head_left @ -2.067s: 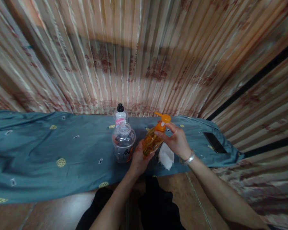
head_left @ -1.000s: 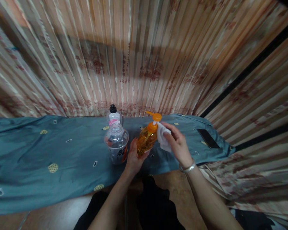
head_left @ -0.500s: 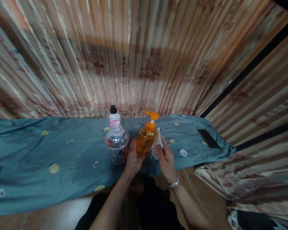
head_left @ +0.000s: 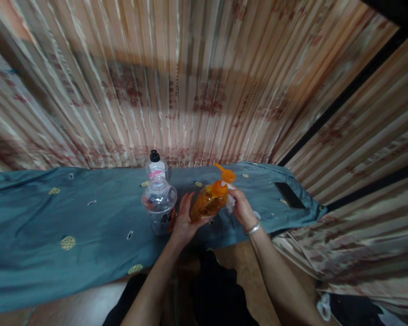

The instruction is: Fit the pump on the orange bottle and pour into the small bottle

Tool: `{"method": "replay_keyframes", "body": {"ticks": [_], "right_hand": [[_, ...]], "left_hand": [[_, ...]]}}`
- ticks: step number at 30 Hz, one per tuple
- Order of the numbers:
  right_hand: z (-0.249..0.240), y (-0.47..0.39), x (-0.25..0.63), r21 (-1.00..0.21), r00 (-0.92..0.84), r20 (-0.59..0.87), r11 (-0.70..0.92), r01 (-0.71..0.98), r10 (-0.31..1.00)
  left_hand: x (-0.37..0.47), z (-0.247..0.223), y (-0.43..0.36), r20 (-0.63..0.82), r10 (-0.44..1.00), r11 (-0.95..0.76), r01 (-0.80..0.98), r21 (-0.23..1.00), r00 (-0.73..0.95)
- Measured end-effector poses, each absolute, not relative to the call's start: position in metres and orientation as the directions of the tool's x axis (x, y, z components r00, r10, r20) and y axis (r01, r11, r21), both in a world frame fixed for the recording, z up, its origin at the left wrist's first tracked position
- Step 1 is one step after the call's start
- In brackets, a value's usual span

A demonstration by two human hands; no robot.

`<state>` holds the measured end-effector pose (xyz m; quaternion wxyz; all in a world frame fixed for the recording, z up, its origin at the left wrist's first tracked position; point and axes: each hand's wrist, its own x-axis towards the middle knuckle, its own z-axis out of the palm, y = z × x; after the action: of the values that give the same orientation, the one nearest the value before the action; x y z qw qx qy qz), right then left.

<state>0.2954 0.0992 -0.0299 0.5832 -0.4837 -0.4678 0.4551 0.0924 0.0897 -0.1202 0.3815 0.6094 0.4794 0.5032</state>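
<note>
Bottle (head_left: 209,202), centre of frame in head view, now tilts further right; left hand (head_left: 184,224), fingers partly spread, supports its base. Right hand (head_left: 243,209), fingers closed on cloth (head_left: 230,204), has shifted from body to neck, suggesting wiping there.

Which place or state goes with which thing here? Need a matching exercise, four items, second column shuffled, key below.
1. pump bottle
2. phone
3. black-capped bottle
4. right hand

A. standing just behind the clear jar
B. holding the white cloth
C. tilted, amber, with an orange top
D. lying flat near the right end of the teal sheet

Pairs: 1-C, 2-D, 3-A, 4-B
</note>
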Motion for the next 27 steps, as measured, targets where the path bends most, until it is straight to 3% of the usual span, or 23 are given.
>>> {"method": "replay_keyframes", "body": {"ticks": [6, 12, 15, 23, 27], "right_hand": [[-0.032, 0.063, 0.298, -0.993, 0.253, 0.092, 0.109, -0.053, 0.963], [0.0, 0.067, 0.296, -0.974, 0.121, 0.212, 0.22, -0.06, 0.97], [0.004, 0.087, 0.294, -0.982, 0.045, 0.16, 0.164, -0.092, 0.986], [-0.055, 0.082, 0.285, -0.99, 0.121, 0.023, 0.039, -0.134, 0.992], [-0.049, 0.067, 0.293, -0.987, 0.161, 0.015, 0.04, -0.155, 0.987]], "left_hand": [[0.099, -0.115, 0.084, 0.298, 0.954, -0.279, 0.292, 0.915, -0.02], [0.12, -0.116, 0.073, 0.379, 0.925, -0.346, 0.382, 0.857, -0.013], [0.128, -0.118, 0.07, 0.393, 0.919, -0.344, 0.431, 0.834, -0.028], [0.146, -0.11, 0.071, 0.294, 0.956, -0.245, 0.484, 0.84, -0.027], [0.148, -0.102, 0.074, 0.245, 0.97, -0.218, 0.467, 0.857, 0.004]]}}
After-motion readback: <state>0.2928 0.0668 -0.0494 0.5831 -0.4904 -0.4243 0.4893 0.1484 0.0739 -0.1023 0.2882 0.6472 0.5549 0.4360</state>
